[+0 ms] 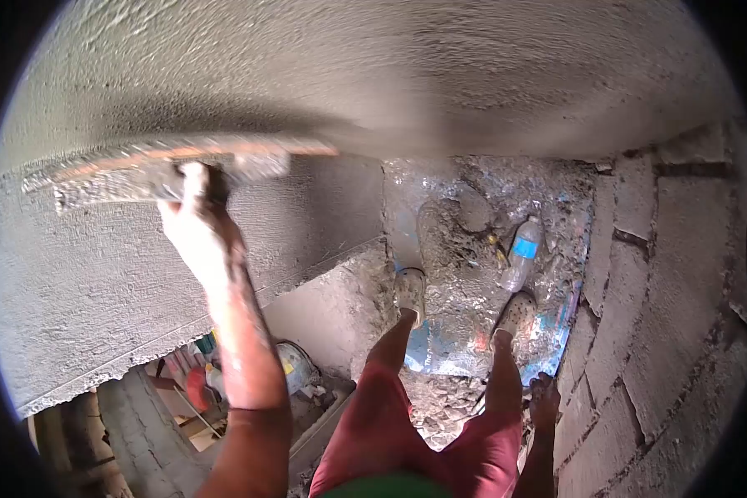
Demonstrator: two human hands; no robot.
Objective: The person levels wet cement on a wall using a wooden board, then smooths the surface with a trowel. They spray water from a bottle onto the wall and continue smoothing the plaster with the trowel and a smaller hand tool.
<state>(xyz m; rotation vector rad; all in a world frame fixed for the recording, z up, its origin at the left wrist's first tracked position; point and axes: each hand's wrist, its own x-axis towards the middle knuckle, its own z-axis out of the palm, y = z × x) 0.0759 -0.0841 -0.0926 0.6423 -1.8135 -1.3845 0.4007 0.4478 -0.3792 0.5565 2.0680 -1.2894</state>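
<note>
My left hand [192, 224] is wrapped round the handle of a long plastering float [257, 166], which is caked with mortar. The float lies along the upper wall [440, 75], whose grey plaster looks rough at the left and smoother near the middle. Below the float is a grey plastered wall face [133, 266] with a straight lower edge. My right hand [544, 400] hangs low beside my right leg, near the block wall; its fingers are apart and nothing shows in them.
A clear bottle with a blue label [524, 249] lies on the mortar-splashed sheet [465, 324] by my shoes. A block wall [622, 307] rises at the right. Rubble [436, 407] lies between my legs. A round container [295, 365] and other items stand at the lower left.
</note>
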